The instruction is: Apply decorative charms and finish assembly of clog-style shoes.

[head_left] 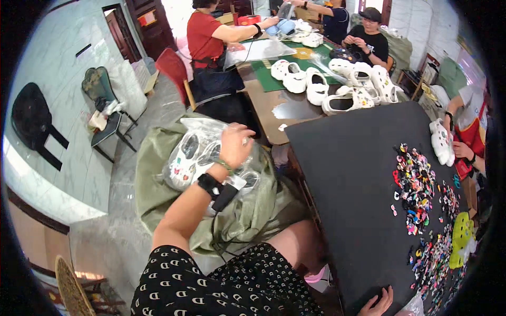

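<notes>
My left hand (237, 145) reaches out to the left, its fingers curled on the top of a clear plastic bag (203, 125). White clogs (182, 171) with small coloured charms show through the plastic. The bag rests on the mouth of a large olive-green sack (153, 158) beside the table. At the bottom right my right hand (378, 303) lies at the near part of the black tabletop (348, 195), fingers apart and partly cut off by the picture's edge. Near it are a scrap of clear plastic (414, 304) and a heap of small colourful shoe charms (435, 268).
More charms (416, 184) lie further up the table, with a lime-green clog (462, 239) at the right edge. Several white clogs (316, 87) stand on the far table. A person at right handles a white clog (441, 142); others work behind. A red chair (171, 73) stands far left.
</notes>
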